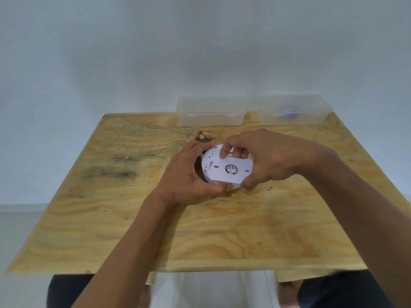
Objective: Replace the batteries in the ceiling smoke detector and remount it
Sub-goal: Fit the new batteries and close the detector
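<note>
- Holding the smoke detector [224, 172] just above the plywood table [133, 218], mid-board, back side tilted toward me; I had both hands on it.
- Left hand [189, 174] was curled round the left rim, thumb under the near edge. Right hand [264, 161] gripped the right rim, w/ its fingertips [222, 154] pinching at the top of the back plate.
- Judged it light, rigid plastic, smooth so a bit slippery; tabs prob. fragile, so no prying hard.
- Best hold: opposite rims, twist plate vs. body.
- Two clear bins [212, 113] sat at the far edge; contents too blurred to tell.
</note>
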